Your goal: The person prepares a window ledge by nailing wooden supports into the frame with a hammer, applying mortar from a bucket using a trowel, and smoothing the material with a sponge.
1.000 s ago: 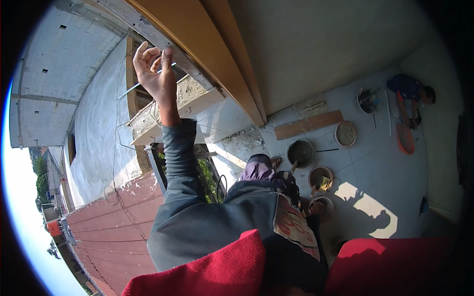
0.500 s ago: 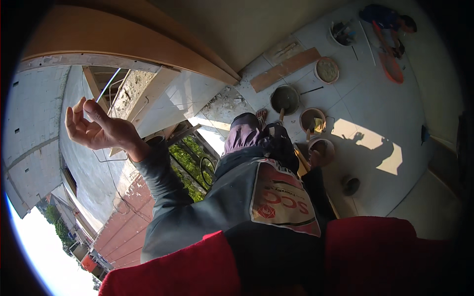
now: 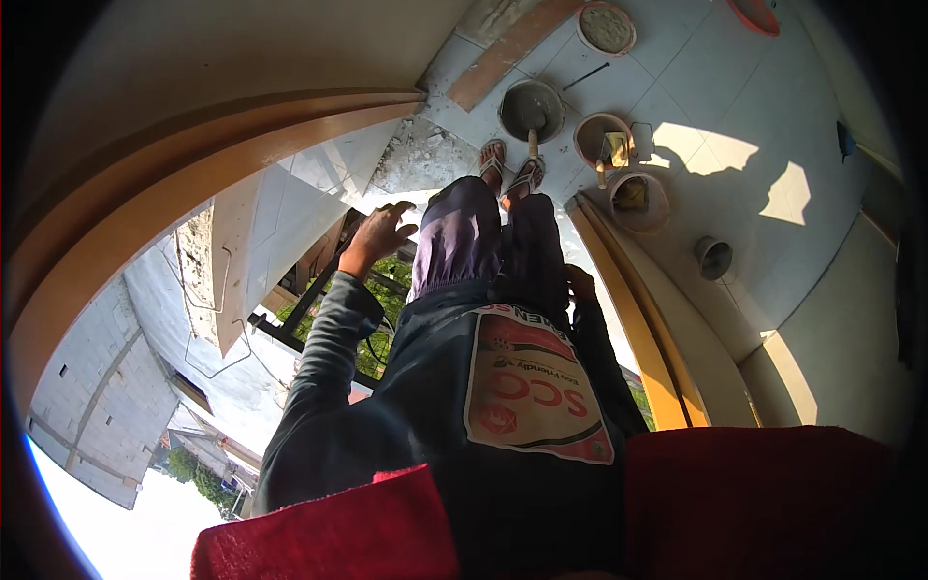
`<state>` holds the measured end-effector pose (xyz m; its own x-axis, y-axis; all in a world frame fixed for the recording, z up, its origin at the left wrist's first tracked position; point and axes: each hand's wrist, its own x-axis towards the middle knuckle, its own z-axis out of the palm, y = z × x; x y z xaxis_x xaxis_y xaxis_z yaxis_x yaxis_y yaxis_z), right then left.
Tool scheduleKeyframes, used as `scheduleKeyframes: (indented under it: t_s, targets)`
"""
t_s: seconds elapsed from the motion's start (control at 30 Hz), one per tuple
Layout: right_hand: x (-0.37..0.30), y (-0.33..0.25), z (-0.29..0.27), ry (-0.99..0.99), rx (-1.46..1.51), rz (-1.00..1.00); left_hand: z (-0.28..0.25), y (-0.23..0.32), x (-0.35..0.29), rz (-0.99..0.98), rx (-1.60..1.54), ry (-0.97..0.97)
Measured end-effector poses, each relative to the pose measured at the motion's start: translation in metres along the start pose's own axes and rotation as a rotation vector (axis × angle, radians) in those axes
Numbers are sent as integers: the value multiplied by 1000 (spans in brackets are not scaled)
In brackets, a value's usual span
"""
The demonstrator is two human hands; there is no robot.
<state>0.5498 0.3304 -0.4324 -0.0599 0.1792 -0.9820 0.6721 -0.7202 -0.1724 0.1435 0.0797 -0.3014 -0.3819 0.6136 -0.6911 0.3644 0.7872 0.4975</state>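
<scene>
My left hand (image 3: 380,237) hangs beside my left knee, its fingers apart and slightly bent, holding nothing. My right hand (image 3: 580,282) is close to my right thigh, near the wooden door frame (image 3: 633,309); it is dark and partly hidden, so its grip cannot be made out. Beyond my sandalled feet stands a dark bucket (image 3: 514,123) with a wooden-handled tool in it. To its right are a reddish bucket (image 3: 586,143) with a yellow item at its rim and a pale bucket (image 3: 653,209). Neither hand touches these buckets.
A tub of grey mortar (image 3: 607,31) and a brown plank (image 3: 503,58) lie farther off on the tiles. A small grey pail (image 3: 713,257) stands at right. Bent wire (image 3: 217,372) hangs at left, and greenery (image 3: 387,275) shows through a gap below my left hand.
My left hand has come down from its raised place at far left to beside my knee. My right hand has drawn back from the pale bucket. The view has shifted; the co-worker is out of it.
</scene>
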Motion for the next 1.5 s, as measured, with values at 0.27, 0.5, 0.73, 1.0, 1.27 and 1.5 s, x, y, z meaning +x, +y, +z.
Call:
scheduleKeyframes:
  t_s: [0.27,0.5,0.73,1.0,1.27,1.5]
  targets:
    - [-15,22,-7,65,-22,172,32,-30,22,-147,-126,-42]
    - [-5,13,-1,90,50,72,16,-12,53,-71,-183,-52]
    - [15,-8,-16,89,47,-77,24,-16,67,-37,-139,-85]
    - [53,-29,-25,374,88,-285,-17,8,124,30,51,-209]
    - [125,-59,-63,371,-107,-497,-38,95,172,108,181,-160]
    - [197,-57,-111,533,-132,-362,-24,209,185,171,213,-187]
